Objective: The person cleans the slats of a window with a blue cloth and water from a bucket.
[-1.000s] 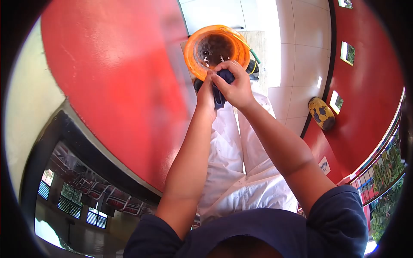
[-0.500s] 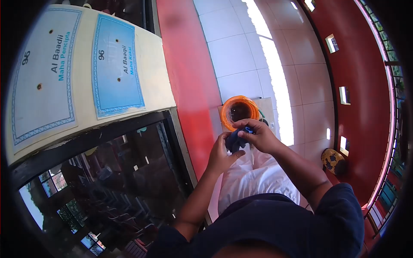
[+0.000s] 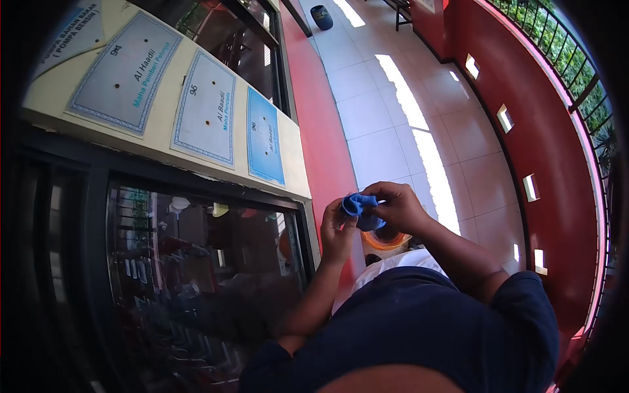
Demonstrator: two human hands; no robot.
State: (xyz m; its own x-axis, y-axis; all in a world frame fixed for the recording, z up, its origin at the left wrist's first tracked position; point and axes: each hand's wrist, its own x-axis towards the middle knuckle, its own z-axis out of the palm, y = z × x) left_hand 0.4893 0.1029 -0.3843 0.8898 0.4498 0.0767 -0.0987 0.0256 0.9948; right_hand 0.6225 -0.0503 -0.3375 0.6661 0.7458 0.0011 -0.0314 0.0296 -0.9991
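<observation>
A crumpled blue cloth (image 3: 359, 205) is held up in front of my body, bunched between both hands. My left hand (image 3: 337, 230) is closed on its left side, with the thumb against the lower edge. My right hand (image 3: 400, 209) pinches the cloth from the right. Below the hands, an orange bucket (image 3: 388, 246) is partly hidden by the cloth, the right hand and my clothing. Only part of its rim and a dark inside show.
A glass window (image 3: 216, 262) in a dark frame runs along the left, beneath several name signs (image 3: 204, 110). Tiled floor (image 3: 373, 105) stretches ahead with a bright sunlit strip. A red wall (image 3: 485, 105) with square openings lines the right. A dark blue bin (image 3: 321, 18) stands far ahead.
Both hands have lifted the blue cloth, and more of it shows between them. The view has tilted up toward the far corridor, so the bucket sits lower and is more covered.
</observation>
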